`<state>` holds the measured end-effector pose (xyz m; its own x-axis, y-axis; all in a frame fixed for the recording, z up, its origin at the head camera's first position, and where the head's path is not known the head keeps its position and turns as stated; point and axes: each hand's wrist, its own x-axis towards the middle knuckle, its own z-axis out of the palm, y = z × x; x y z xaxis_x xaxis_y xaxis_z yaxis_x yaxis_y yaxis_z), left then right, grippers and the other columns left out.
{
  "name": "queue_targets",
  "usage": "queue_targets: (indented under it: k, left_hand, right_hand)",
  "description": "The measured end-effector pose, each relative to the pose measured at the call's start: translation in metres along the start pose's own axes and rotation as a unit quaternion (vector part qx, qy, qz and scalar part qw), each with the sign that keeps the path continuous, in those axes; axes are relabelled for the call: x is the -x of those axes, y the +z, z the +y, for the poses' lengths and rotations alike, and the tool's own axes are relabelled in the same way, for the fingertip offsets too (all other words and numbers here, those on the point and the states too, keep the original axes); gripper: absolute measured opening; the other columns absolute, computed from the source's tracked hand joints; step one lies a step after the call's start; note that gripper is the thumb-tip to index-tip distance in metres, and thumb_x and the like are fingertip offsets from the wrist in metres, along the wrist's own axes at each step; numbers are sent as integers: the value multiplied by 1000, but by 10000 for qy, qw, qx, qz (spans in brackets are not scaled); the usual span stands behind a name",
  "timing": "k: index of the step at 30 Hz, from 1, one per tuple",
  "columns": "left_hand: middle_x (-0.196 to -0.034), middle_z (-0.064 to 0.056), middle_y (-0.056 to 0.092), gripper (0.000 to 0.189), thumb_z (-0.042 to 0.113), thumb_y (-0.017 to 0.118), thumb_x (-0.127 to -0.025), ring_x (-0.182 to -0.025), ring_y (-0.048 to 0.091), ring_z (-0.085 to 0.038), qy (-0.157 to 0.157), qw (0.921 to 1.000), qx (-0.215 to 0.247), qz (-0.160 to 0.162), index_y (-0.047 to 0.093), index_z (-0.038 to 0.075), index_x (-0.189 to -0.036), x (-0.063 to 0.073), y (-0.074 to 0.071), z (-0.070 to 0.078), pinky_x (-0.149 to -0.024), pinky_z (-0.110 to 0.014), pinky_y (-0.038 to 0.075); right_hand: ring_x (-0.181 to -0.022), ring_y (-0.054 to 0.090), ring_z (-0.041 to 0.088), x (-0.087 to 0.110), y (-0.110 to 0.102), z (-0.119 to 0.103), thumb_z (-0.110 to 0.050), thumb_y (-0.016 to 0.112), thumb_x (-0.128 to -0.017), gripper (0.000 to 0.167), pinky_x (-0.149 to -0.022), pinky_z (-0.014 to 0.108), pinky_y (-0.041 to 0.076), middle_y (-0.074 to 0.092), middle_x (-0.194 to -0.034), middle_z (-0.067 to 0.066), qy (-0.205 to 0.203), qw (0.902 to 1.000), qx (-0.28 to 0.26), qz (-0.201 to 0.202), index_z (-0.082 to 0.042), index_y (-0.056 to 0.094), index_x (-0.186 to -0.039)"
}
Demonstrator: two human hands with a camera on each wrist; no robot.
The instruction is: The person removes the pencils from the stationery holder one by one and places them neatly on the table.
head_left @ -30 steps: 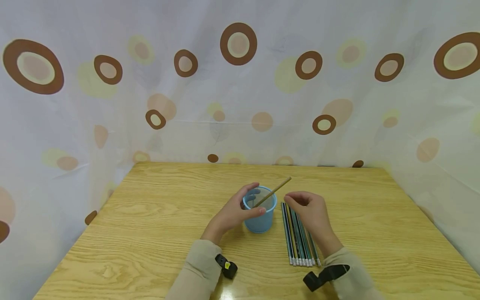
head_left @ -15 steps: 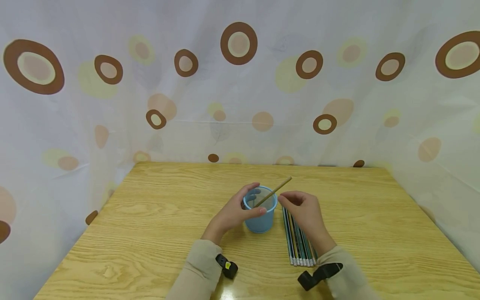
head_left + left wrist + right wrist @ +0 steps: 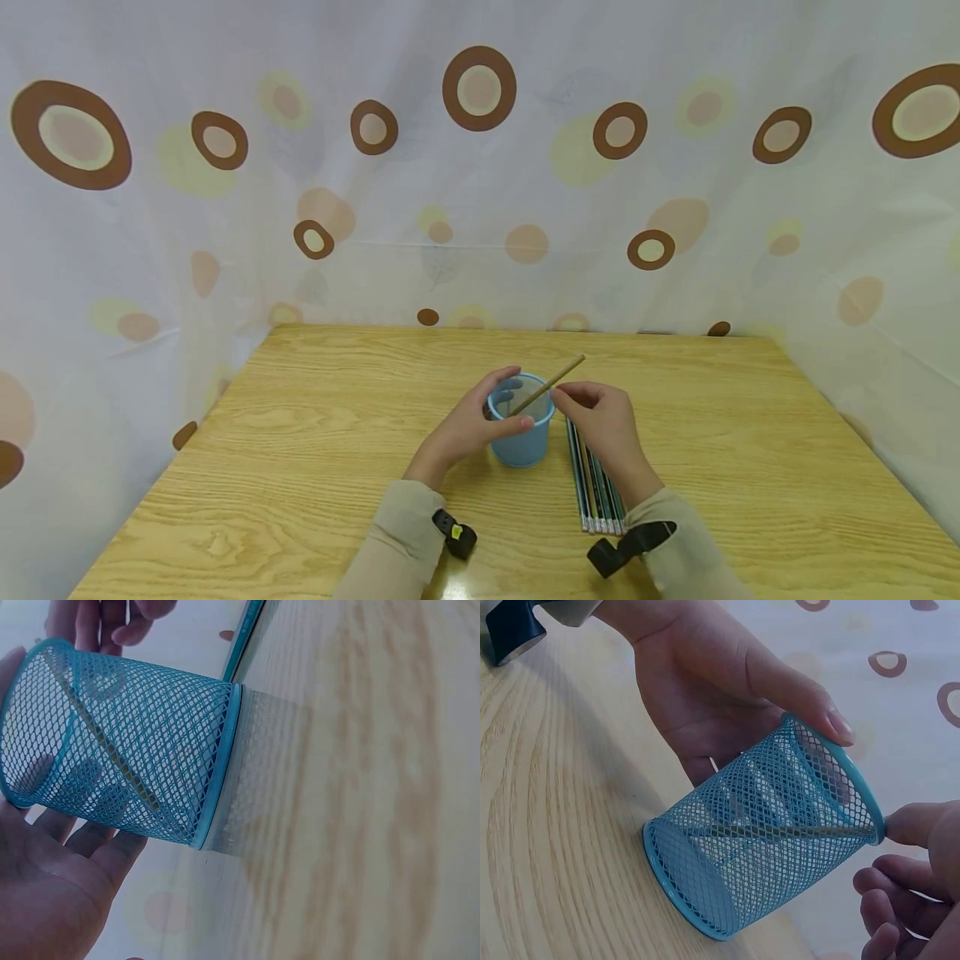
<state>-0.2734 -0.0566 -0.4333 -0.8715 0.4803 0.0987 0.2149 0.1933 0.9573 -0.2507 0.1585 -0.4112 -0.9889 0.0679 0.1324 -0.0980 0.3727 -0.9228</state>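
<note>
A light-blue mesh pen cup (image 3: 520,448) stands upright on the table. My left hand (image 3: 467,427) grips it from the left, with the thumb on the near side and the fingers around the far side. One brownish pencil (image 3: 567,369) leans in the cup and sticks out past the rim to the upper right. At the cup's right rim, my right hand (image 3: 611,423) has its thumb and index fingertips together, pinching the rim; its other fingers curl loosely in the right wrist view. Under that hand lies a row of pencils (image 3: 591,492), eraser ends toward me, partly covered by the hand.
The wood-grain table (image 3: 337,400) extends on every side of the cup. A white curtain with brown rings (image 3: 480,275) hangs along the back and both sides. Black bands with small devices sit on both wrists, over beige sleeves (image 3: 405,525).
My right hand has moved left from above the pencils to the cup's right rim, uncovering less of the row's far ends. My left hand, the cup and the leaning pencil have stayed put.
</note>
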Motion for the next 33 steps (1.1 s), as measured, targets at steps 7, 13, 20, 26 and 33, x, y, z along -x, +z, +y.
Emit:
queue_targets:
  k: [7, 13, 20, 26, 33]
  left_hand:
    - [-152, 6, 36, 72, 48, 74, -86, -135, 40, -25, -30, 9999, -135, 57, 34, 50, -147, 1, 0, 0, -103, -54, 38]
    - [-150, 5, 38, 71, 47, 73, -87, -135, 41, -24, -10, 9999, -132, 54, 34, 49, -147, 1, 0, -2, -103, -53, 38]
    - [-150, 2, 39, 69, 44, 72, -89, -134, 41, -26, -3, 10000, -92, 24, 34, 48, -147, 0, 0, -1, -103, -54, 38]
    - [-151, 5, 38, 71, 47, 73, -88, -135, 40, -24, -41, 9999, -122, 43, 34, 49, -147, 0, 0, -1, -103, -53, 38]
    - [-151, 3, 37, 72, 47, 73, -87, -135, 40, -25, -44, 9999, -85, 42, 34, 49, -148, 1, 0, -1, -103, -54, 38]
  right_hand:
    - [-98, 62, 24, -3, 5, -3, -28, 70, -94, 32, -80, 34, 50, 69, -107, 10, 117, 9999, -6, 84, -2, 73, -113]
    - [-99, 63, 24, -5, 8, -6, -28, 71, -93, 32, -81, 36, 50, 69, -107, 11, 234, 9996, -59, 144, -2, 74, -112]
    - [-99, 63, 25, -5, 9, -9, -26, 72, -93, 33, -82, 37, 51, 69, -108, 13, 243, 9993, -190, 201, 0, 73, -113]
    - [-92, 62, 23, -5, 11, -8, -22, 72, -93, 29, -75, 32, 50, 69, -105, 13, 176, 9992, -295, 214, 0, 74, -111]
    - [-91, 64, 21, -5, 11, -8, -23, 73, -92, 28, -76, 30, 50, 70, -102, 12, 96, 9989, -338, 323, 0, 75, -108]
